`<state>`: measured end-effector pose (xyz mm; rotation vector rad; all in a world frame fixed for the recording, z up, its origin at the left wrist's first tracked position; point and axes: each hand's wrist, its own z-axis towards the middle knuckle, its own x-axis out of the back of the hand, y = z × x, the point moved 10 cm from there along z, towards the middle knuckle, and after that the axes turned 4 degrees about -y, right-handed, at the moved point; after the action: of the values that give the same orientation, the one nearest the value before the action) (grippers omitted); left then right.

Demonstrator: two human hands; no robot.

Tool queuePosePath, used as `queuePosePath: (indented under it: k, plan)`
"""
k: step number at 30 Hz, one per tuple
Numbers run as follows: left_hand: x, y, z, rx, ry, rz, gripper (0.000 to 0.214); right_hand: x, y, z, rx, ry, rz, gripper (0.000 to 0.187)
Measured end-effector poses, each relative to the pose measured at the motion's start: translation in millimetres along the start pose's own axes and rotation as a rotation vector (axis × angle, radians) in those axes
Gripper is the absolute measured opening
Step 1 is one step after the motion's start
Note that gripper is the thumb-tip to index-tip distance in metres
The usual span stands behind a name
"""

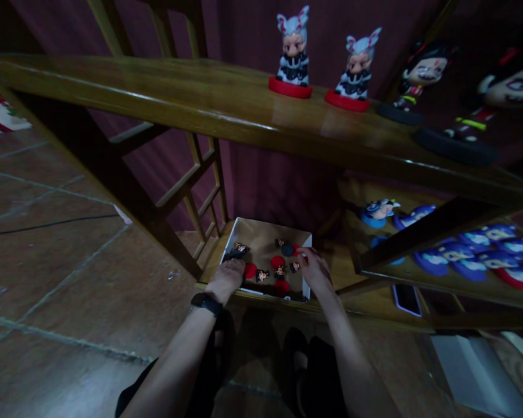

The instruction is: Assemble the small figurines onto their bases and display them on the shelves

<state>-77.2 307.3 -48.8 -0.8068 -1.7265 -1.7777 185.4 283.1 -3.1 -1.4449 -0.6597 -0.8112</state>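
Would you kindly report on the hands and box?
Left hand at left edge of box, right hand at right edge. Figurines lying inside. Nothing visibly blocking.

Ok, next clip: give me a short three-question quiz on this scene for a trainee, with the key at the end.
1. Multiple choice: where is the dark wristband worn?
a) on the left wrist
b) on the right wrist
c) on both wrists

2. True or false: the two pale-haired figurines on the upper shelf stand on blue bases.

3. Short answer: the left hand is at the left side of the open box. Where is the right hand?

Key
1: a.
2: False; they stand on red bases.
3: At the box's right side; whether it grips anything is hard to tell.
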Motion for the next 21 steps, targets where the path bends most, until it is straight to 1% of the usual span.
queuePosePath:
  k: [2, 4, 5, 7, 9, 11, 12, 13, 14, 15, 16, 17, 18, 19, 21]
  plan:
    - [-0.5, 10, 4, -0.053, -0.090, 0.082, 0.018, -9, -3, -1, -0.004, -0.024, 0.093, 0.023]
    - [6.2, 22, 7, -0.076, -0.104, 0.099, 0.022, -25, -8, -3, -0.011, -0.083, 0.254, 0.022]
    - [8.6, 30, 9, -0.089, -0.108, 0.094, 0.021, -35, -11, -5, -0.020, -0.124, 0.361, 0.023]
    - [5.7, 57, 8, -0.169, -0.149, 0.004, 0.015, -54, -19, -8, -0.054, -0.202, 0.600, 0.027]
    - [-2.7, 88, 3, -0.282, -0.200, -0.115, 0.017, -69, -27, -13, -0.109, -0.272, 0.829, 0.034]
    - [-9.0, 107, 0, -0.318, -0.219, -0.238, 0.017, -76, -34, -17, -0.167, -0.337, 1.016, 0.037]
    - [-10.2, 112, 0, -0.326, -0.220, -0.309, 0.021, -76, -36, -18, -0.190, -0.351, 1.089, 0.037]
    - [-10.5, 112, 2, -0.324, -0.224, -0.380, 0.024, -73, -36, -19, -0.214, -0.343, 1.150, 0.036]
    - [-8.4, 108, 5, -0.308, -0.210, -0.440, 0.026, -69, -32, -18, -0.242, -0.308, 1.199, 0.035]
    - [-4.7, 99, 9, -0.273, -0.179, -0.476, 0.027, -63, -27, -17, -0.273, -0.260, 1.236, 0.033]
    - [1.8, 84, 13, -0.217, -0.112, -0.475, 0.025, -58, -20, -15, -0.305, -0.217, 1.261, 0.032]
    - [10.0, 67, 16, -0.143, -0.022, -0.429, 0.020, -55, -14, -15, -0.334, -0.195, 1.279, 0.030]
    - [15.3, 52, 17, -0.073, 0.043, -0.329, 0.018, -55, -9, -14, -0.357, -0.195, 1.294, 0.028]
    - [16.1, 42, 16, -0.033, 0.060, -0.189, 0.018, -55, -6, -13, -0.375, -0.208, 1.312, 0.026]
    - [11.2, 29, 14, 0.043, 0.053, 0.063, 0.021, -58, -4, -14, -0.399, -0.244, 1.364, 0.022]
